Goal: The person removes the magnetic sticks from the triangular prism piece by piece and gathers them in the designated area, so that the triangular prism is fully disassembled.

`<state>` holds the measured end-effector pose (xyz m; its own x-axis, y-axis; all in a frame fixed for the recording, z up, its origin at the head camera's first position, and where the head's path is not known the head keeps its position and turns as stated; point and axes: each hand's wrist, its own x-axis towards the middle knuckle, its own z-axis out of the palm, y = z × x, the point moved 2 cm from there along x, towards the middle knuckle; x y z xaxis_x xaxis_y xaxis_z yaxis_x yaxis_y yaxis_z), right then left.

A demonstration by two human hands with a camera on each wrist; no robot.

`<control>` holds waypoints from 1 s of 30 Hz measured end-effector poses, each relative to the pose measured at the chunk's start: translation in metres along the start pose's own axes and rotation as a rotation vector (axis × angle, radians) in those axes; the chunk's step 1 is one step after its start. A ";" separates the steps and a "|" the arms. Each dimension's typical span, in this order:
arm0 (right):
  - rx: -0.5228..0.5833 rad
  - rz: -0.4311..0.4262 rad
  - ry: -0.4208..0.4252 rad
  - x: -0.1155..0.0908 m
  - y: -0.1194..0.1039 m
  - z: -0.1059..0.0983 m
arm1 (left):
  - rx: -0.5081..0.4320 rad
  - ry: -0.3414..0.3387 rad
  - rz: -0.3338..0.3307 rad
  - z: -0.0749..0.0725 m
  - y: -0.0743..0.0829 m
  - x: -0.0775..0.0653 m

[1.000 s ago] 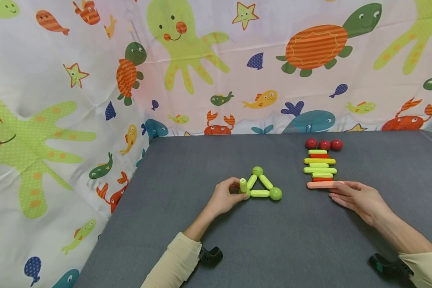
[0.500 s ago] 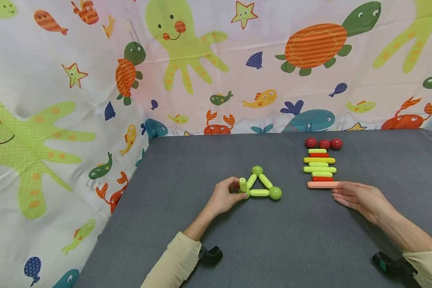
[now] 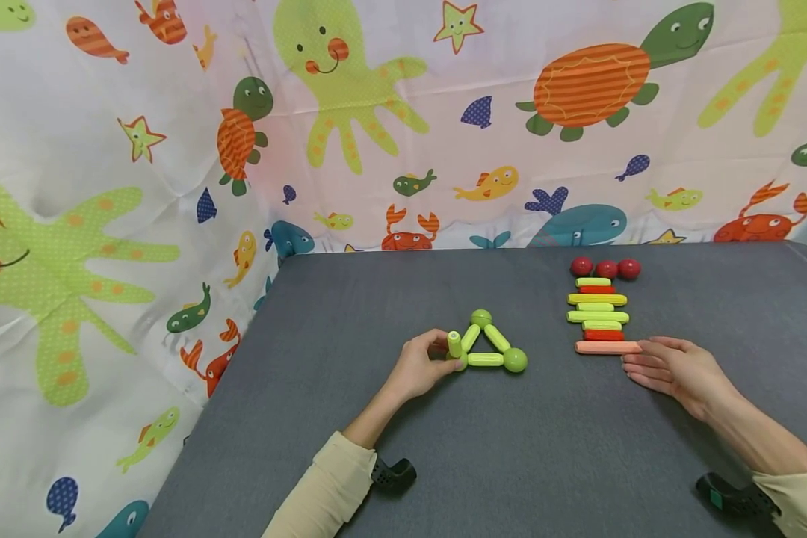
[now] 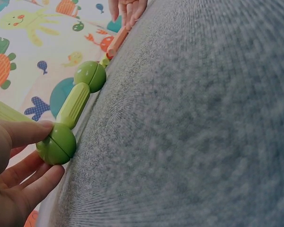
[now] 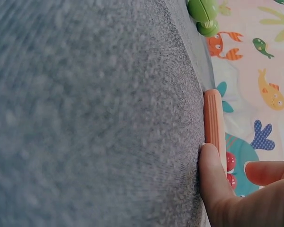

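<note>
A light-green triangle of rods and balls lies in the middle of the table in the head view. At its left corner my left hand (image 3: 420, 367) pinches a green ball (image 4: 57, 144) between thumb and fingers. From that corner a short green rod (image 3: 454, 344) stands up. My right hand (image 3: 679, 373) is at the right end of a salmon-coloured rod (image 3: 607, 347), the front one in a column of rods. Seen from the right wrist, the thumb (image 5: 212, 165) lies against this rod, while a finger (image 5: 270, 171) is apart from it.
Behind the salmon rod lie several red, green and yellow rods (image 3: 597, 300), then red balls (image 3: 606, 269) near the far edge. A cloth printed with sea animals (image 3: 390, 209) hangs behind and left of the grey table (image 3: 511, 463).
My right hand has slid slightly right along the salmon rod, its fingers loosening from it. The left hand and the green triangle have kept their place.
</note>
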<state>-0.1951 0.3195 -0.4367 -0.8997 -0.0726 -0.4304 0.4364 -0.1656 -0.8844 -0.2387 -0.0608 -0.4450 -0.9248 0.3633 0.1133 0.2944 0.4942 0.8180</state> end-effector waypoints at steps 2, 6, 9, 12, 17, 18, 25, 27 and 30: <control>-0.027 -0.006 0.006 -0.001 0.000 0.001 | 0.000 -0.001 -0.003 0.000 0.000 0.000; -0.148 -0.034 0.043 -0.003 -0.002 0.001 | -0.003 -0.003 -0.005 0.000 0.000 0.000; -0.193 -0.022 0.052 -0.004 -0.003 0.001 | -0.008 -0.003 -0.005 -0.001 0.000 0.001; -0.116 0.034 0.001 -0.005 -0.004 0.003 | -0.009 -0.006 -0.008 -0.001 0.000 0.001; 0.019 0.118 -0.132 -0.006 -0.001 0.008 | -0.002 -0.008 -0.014 -0.001 0.000 0.000; 0.027 0.127 -0.153 -0.005 0.000 0.009 | -0.001 -0.006 -0.015 -0.001 0.000 0.000; 0.024 0.168 -0.227 0.000 0.002 0.018 | 0.001 -0.003 -0.013 -0.001 0.000 0.000; 0.032 0.171 -0.235 0.001 0.003 0.018 | 0.001 -0.004 -0.010 -0.001 0.000 0.000; 0.038 0.180 -0.236 0.001 0.001 0.017 | 0.000 -0.002 -0.008 -0.001 0.001 0.000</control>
<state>-0.1951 0.3027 -0.4352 -0.7866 -0.3299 -0.5220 0.5925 -0.1655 -0.7884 -0.2388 -0.0611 -0.4441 -0.9265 0.3613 0.1055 0.2871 0.4971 0.8188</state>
